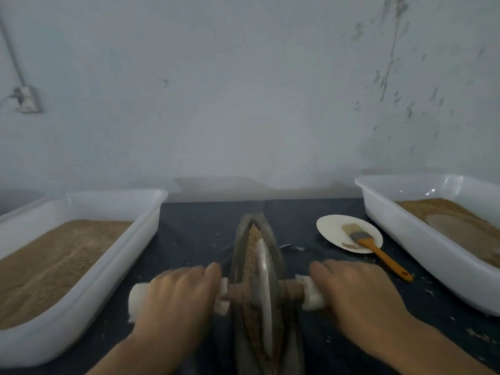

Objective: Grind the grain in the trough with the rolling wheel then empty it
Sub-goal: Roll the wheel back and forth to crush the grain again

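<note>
A long, boat-shaped metal trough (240,239) lies lengthwise on the dark table in front of me, with tan grain (253,239) along its groove. A grey rolling wheel (263,290) stands on edge in the groove, near its middle. A wooden axle runs through the wheel, with white wrapped handles (312,292) at both ends. My left hand (176,296) grips the left handle and my right hand (349,290) grips the right one. Both hands look blurred.
A white tub (89,288) of brown ground grain stands at the left, and another white tub (422,236) with grain at the right. A white plate (332,228) behind my right hand carries an orange-handled brush (378,253). A wall rises behind the table.
</note>
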Action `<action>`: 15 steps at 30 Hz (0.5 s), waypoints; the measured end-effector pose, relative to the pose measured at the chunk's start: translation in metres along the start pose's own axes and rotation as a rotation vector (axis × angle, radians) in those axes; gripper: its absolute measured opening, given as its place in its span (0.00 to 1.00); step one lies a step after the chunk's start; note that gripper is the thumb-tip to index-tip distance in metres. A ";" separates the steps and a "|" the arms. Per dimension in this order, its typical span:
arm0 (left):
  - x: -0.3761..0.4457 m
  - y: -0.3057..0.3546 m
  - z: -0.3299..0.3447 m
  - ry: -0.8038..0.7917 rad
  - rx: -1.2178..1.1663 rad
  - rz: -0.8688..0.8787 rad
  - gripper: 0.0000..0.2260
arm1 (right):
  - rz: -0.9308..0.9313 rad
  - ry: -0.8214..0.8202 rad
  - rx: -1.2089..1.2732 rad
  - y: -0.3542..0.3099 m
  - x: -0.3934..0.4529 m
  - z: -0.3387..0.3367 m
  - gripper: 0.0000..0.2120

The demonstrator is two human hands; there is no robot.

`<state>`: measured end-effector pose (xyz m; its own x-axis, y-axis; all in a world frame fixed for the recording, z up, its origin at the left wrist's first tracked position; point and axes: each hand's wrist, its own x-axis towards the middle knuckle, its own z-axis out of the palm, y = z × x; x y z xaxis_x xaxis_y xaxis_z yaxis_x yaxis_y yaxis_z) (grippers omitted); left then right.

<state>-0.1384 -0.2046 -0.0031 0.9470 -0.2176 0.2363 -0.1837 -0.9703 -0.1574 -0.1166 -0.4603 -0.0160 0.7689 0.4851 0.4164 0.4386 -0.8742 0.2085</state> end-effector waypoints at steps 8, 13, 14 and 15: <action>-0.002 -0.005 0.004 -0.066 0.012 -0.022 0.16 | 0.017 -0.031 -0.043 -0.006 0.003 0.003 0.18; 0.074 -0.017 0.037 0.172 0.095 -0.060 0.15 | 0.173 -0.081 -0.045 0.017 0.066 0.040 0.12; 0.086 -0.018 0.040 0.188 0.107 -0.068 0.14 | 0.194 -0.060 -0.058 0.021 0.076 0.047 0.12; 0.095 -0.019 0.041 0.196 0.110 -0.076 0.13 | 0.208 -0.038 -0.077 0.023 0.085 0.052 0.12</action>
<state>-0.0344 -0.2022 -0.0172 0.8857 -0.1710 0.4317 -0.0736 -0.9697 -0.2331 -0.0171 -0.4381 -0.0214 0.8568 0.2934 0.4241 0.2329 -0.9539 0.1894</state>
